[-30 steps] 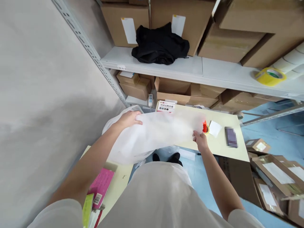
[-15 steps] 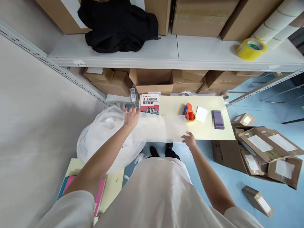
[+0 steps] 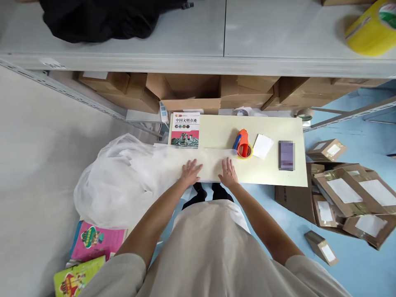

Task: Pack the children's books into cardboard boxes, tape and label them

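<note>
A thin, see-through white plastic sheet [image 3: 167, 161] lies flat along the front of the cream table and runs left into a big crumpled heap. My left hand [image 3: 191, 171] rests on it with fingers spread. Just to the right, my right hand [image 3: 228, 171] also lies flat on the sheet, fingers stretched out. Behind my left hand is a book [image 3: 185, 130] with a white and pink cover, its lower edge close to the sheet. An orange tape dispenser [image 3: 243, 142] stands beyond my right hand, at the end of the sheet.
White paper slips [image 3: 262, 146] and a purple, pixelated phone-like object [image 3: 286, 155] lie on the table's right. Overhead, a grey shelf [image 3: 185, 62] crosses the view, with cartons beneath it. Taped boxes [image 3: 343, 189] are piled on the floor at right; colourful books [image 3: 99, 241] lie lower left.
Both hands have come closer together and now press flat on the sheet. My left hand moved away from the book's left side. The view has shifted nearer the shelf.
</note>
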`<state>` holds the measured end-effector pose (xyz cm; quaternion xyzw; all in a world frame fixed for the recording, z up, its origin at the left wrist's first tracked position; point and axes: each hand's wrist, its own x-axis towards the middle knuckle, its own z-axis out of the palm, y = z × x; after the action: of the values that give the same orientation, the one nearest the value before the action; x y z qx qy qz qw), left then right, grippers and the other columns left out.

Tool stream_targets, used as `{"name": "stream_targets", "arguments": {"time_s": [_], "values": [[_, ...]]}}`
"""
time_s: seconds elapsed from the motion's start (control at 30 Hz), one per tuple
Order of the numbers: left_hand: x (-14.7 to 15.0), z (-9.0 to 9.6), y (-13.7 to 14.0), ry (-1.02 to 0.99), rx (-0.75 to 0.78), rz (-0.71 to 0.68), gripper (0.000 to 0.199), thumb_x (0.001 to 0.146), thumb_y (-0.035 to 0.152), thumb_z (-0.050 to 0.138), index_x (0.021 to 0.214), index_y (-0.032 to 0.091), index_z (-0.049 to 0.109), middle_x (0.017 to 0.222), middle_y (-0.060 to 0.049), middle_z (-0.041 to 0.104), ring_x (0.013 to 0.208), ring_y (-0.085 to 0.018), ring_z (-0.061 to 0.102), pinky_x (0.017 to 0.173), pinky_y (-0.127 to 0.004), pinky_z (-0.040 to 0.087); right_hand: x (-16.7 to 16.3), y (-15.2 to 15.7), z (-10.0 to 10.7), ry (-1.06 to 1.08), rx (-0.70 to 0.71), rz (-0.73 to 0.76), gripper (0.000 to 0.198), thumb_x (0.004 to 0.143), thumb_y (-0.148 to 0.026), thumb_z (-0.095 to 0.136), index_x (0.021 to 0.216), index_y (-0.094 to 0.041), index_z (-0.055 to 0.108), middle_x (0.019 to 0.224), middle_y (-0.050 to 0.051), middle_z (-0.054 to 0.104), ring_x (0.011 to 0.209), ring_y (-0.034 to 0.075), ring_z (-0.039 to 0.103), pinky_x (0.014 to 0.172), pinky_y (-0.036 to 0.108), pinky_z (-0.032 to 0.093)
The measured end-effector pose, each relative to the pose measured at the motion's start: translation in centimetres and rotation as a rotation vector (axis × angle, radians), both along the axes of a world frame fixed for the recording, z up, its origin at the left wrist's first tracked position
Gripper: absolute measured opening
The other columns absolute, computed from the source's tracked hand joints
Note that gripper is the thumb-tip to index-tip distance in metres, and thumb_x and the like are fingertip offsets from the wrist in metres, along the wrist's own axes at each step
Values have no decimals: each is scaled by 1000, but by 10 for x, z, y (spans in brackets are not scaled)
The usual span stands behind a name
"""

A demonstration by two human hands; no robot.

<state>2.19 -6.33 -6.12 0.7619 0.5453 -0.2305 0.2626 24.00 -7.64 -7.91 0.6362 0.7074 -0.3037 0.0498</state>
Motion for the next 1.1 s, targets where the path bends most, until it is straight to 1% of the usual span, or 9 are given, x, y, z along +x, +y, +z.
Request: {"name": "stream_targets", "arguments": {"time_s": [0.2, 0.33, 0.43, 0.5, 0.63, 0.73, 0.83, 0.97, 1.1], "values": [[-8, -1, -5, 15, -60, 45, 68, 85, 41, 54, 146, 29, 27, 158, -13, 10, 142, -40, 13, 104, -59, 27, 8, 7, -8, -28, -62, 104, 75, 78, -25, 63, 144, -11, 30, 155, 19, 17, 143, 36, 12, 108, 48, 28], [-2, 7, 5, -7, -49, 140, 63, 87, 39, 52, 144, 27, 31, 155, -13, 22, 141, -34, 23, 108, -60, 22, 6, 26, 5, 4, -36, 81, 59, 81, -23, 59, 137, -15, 43, 150, 19, 31, 137, 34, 28, 103, 49, 35], [-9, 13, 27, -124, 65, 296, 59, 88, 37, 49, 142, 21, 33, 150, -15, 33, 137, -28, 33, 110, -49, 28, -9, 57, 12, 210, 24, 35, 48, 81, -22, 57, 129, -16, 53, 141, 17, 44, 129, 31, 41, 102, 48, 38], [-26, 14, 48, -234, 203, 400, 55, 88, 36, 48, 138, 17, 38, 146, -15, 39, 135, -26, 37, 108, -42, 34, -27, 81, 12, 406, -1, -35, 45, 80, -23, 57, 125, -17, 56, 133, 15, 53, 121, 28, 50, 101, 45, 41], [-76, 9, 98, -314, 385, 664, 48, 83, 31, 55, 127, 12, 49, 132, -17, 53, 127, -27, 46, 106, -38, 36, -71, 125, 5, 687, -279, -357, 49, 75, -29, 63, 123, -21, 57, 128, 12, 59, 109, 24, 59, 91, 39, 49], [-106, -3, 127, -281, 293, 878, 43, 80, 30, 58, 120, 12, 54, 116, -15, 62, 114, -28, 56, 99, -37, 41, -97, 148, 0, 784, -431, -635, 61, 68, -27, 68, 127, -19, 54, 134, 13, 54, 115, 26, 56, 92, 38, 48], [-120, -18, 142, -311, 150, 1020, 36, 75, 25, 62, 108, 12, 59, 103, -14, 66, 104, -28, 61, 92, -37, 44, -113, 159, -2, 851, -490, -811, 67, 64, -22, 68, 129, -19, 51, 134, 13, 54, 116, 25, 56, 94, 37, 45], [-122, -35, 144, -433, 95, 1144, 26, 70, 19, 64, 96, 12, 63, 93, -12, 68, 93, -25, 63, 81, -32, 46, -120, 164, -2, 886, -490, -898, 62, 58, -17, 68, 119, -21, 57, 125, 9, 60, 111, 24, 57, 93, 38, 45], [-123, -39, 145, -513, 85, 1182, 24, 72, 20, 62, 95, 12, 64, 85, -7, 68, 82, -20, 63, 72, -27, 47, -118, 171, -4, 1006, -442, -772, 37, 55, -22, 67, 91, -18, 65, 99, 5, 69, 98, 24, 60, 87, 38, 46]]}}
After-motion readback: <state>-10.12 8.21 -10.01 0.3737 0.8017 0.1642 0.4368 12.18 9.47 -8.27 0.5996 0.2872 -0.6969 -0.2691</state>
